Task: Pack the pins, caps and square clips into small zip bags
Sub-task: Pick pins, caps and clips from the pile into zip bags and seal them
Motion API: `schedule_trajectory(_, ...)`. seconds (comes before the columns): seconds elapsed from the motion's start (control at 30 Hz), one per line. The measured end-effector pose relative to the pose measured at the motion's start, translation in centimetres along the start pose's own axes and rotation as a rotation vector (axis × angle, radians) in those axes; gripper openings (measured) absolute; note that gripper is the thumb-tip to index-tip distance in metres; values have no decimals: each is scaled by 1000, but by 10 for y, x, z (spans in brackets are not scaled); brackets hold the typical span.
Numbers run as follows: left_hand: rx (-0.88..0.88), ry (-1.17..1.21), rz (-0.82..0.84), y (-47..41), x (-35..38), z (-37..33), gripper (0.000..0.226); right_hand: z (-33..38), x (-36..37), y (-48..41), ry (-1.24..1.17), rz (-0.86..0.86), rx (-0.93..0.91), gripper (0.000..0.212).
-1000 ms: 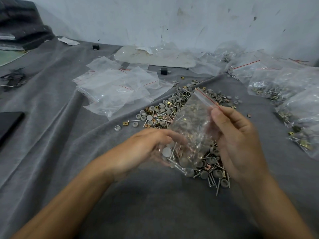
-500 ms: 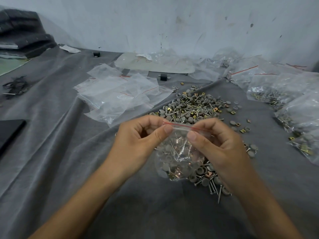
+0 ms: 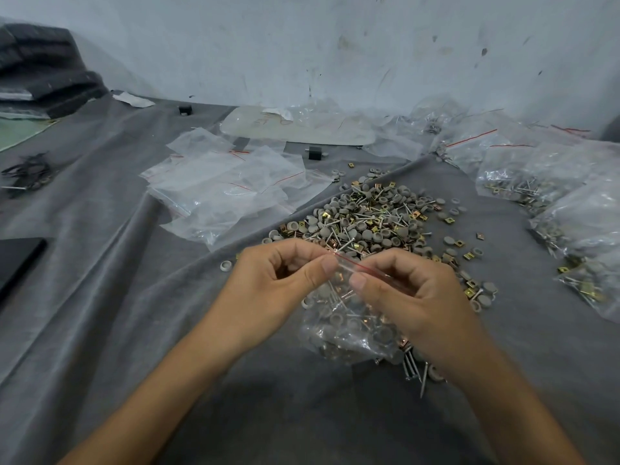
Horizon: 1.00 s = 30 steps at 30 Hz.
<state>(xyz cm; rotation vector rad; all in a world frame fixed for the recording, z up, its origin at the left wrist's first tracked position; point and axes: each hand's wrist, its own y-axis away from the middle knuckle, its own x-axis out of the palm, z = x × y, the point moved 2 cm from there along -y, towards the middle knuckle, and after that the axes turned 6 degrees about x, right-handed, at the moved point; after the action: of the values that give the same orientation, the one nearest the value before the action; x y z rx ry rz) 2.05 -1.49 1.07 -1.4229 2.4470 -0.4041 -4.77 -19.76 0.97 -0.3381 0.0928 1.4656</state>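
My left hand (image 3: 278, 280) and right hand (image 3: 412, 297) both pinch the red zip line (image 3: 355, 263) on top of the small full zip bag (image 3: 349, 327), just in front of the loose pile (image 3: 369, 219) of pins and caps, and I should squeeze along it slowly so it shuts tight.

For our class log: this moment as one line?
step: closing bag | left hand: pinches zip | right hand: pinches zip | bag: filled | pile: behind bag
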Motion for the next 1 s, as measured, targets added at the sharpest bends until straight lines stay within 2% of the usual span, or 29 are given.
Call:
schedule_trajectory(0.33, 37, -33, -74, 2, 3, -3, 17, 0, 3, 0, -51, 33, 16, 12)
schedule_trajectory(0.57, 92, -119, 21, 6, 13, -2, 8, 5, 6, 2, -87, 10, -3, 12)
schedule_trajectory(0.7, 125, -164, 34, 7, 13, -4, 11, 3, 7, 2, -97, -18, -18, 4)
schedule_trajectory(1.0, 103, -152, 20, 7, 10, -1, 4, 5, 10, 2, -41, -21, -62, 6)
